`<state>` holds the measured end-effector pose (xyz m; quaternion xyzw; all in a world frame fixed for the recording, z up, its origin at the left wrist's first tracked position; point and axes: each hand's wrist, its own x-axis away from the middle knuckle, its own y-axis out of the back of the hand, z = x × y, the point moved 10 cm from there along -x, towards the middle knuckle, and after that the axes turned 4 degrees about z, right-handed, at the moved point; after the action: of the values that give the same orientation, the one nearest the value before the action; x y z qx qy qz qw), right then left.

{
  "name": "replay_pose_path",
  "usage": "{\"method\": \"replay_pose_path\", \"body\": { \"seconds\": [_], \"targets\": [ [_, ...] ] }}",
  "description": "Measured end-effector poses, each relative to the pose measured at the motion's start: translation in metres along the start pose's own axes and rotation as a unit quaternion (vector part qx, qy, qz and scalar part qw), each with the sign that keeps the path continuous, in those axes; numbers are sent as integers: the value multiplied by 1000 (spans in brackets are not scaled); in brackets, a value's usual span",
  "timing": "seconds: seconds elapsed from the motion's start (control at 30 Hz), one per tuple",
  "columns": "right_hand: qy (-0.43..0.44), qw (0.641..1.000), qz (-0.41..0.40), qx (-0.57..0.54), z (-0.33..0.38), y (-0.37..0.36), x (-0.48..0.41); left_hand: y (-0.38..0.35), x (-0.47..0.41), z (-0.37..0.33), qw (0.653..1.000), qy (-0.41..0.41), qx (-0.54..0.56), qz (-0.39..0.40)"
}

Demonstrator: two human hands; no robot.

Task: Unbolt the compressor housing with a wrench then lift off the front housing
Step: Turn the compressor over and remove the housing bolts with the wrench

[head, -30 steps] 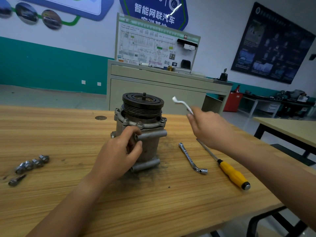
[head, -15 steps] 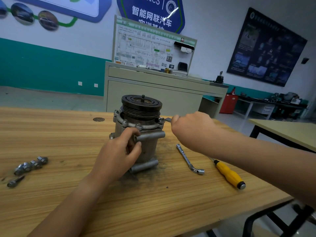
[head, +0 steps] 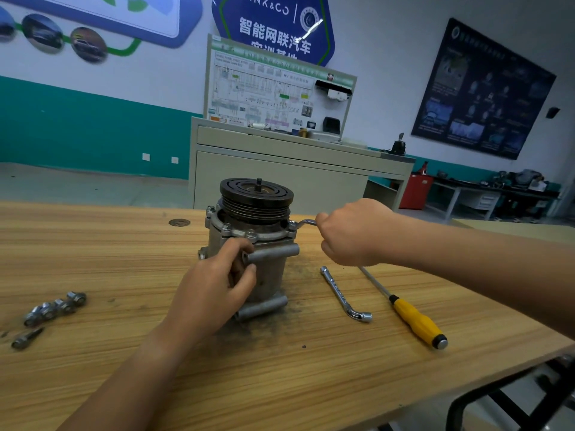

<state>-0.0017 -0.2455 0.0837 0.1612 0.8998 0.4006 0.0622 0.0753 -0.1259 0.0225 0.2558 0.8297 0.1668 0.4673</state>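
- While the left hand [head: 214, 287] wrapped its fingers [head: 236, 247] round the compressor [head: 270, 275], the right hand [head: 351, 234] clenched the wrench [head: 306, 223].
- Compressor axis stood vertical, pulley [head: 256, 194] up; wrench ran level, socket on a flange bolt [head: 292, 225].

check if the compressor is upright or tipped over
Upright: the compressor stands on end on the table, pulley facing up, left hand gripping it.

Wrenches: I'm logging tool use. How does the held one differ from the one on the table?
The held wrench sits on a flange bolt, gripped by the right hand; the table wrench lies flat, untouched. The held wrench is mostly hidden; the table wrench shows fully. Both are silvery and bent.
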Motion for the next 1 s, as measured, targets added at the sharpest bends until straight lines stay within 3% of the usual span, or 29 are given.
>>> {"method": "replay_pose_path", "body": {
  "seconds": [0.2,0.43,0.6,0.77,1.0],
  "targets": [
    [-33,995,26,96,-13,-12,-24,1,-1,-3,1000,-11,-1,-6],
    [-56,991,-118,-17,-17,-17,-68,-2,-1,-1,1000,-9,-1,13],
    [-69,983,-161,-51,-24,-9,-65,-6,-1,1,1000,8,9,27],
    [-141,932,-234,-237,-54,3,-9,-6,0,3,1000,5,12,25],
    [-104,965,-94,-221,-28,-11,12,-5,0,3,1000,6,10,23]
  ]
}}
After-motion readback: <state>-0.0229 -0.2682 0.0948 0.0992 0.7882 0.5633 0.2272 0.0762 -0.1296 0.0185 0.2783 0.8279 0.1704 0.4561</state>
